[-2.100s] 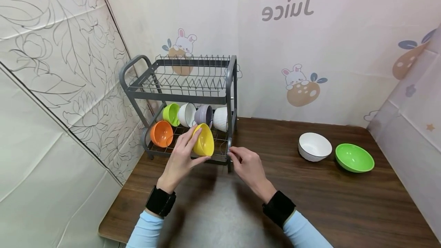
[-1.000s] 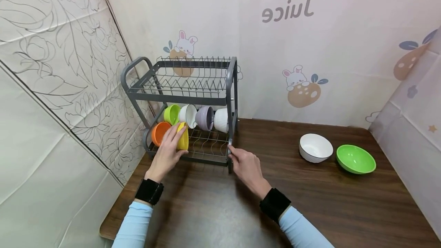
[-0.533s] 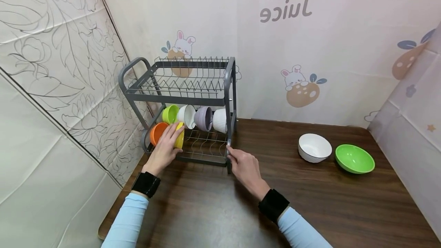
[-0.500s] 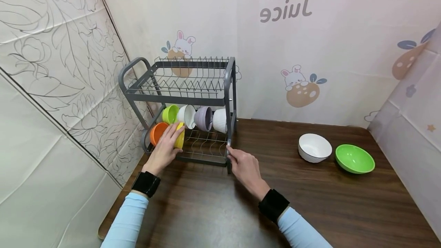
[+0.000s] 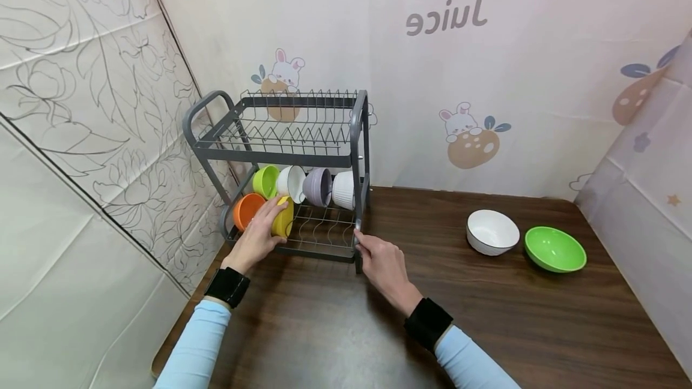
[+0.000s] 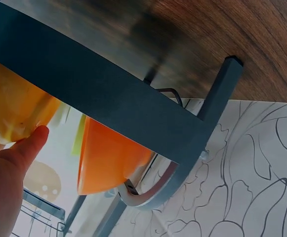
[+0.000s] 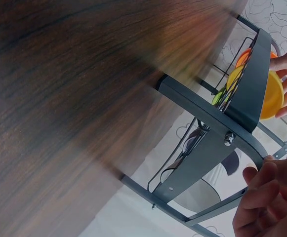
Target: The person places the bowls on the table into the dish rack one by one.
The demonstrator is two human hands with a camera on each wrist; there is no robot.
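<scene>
My left hand grips a yellow bowl at the front of the dish rack's lower tier, its thumb on the near side. The bowl stands on its side, just right of an orange bowl. In the left wrist view the thumb presses the yellow bowl, with the orange bowl beyond. My right hand pinches the front right post of the grey dish rack; the right wrist view shows those fingertips on the rack's frame.
Behind, on the lower tier, lean a lime green bowl, a white bowl, a purple bowl and a ribbed white bowl. On the wooden table to the right stand a white bowl and a green bowl.
My left hand has carried the yellow bowl leftward into the lower tier beside the orange bowl, and it has since turned slightly. My right hand has stayed at the rack's post.
</scene>
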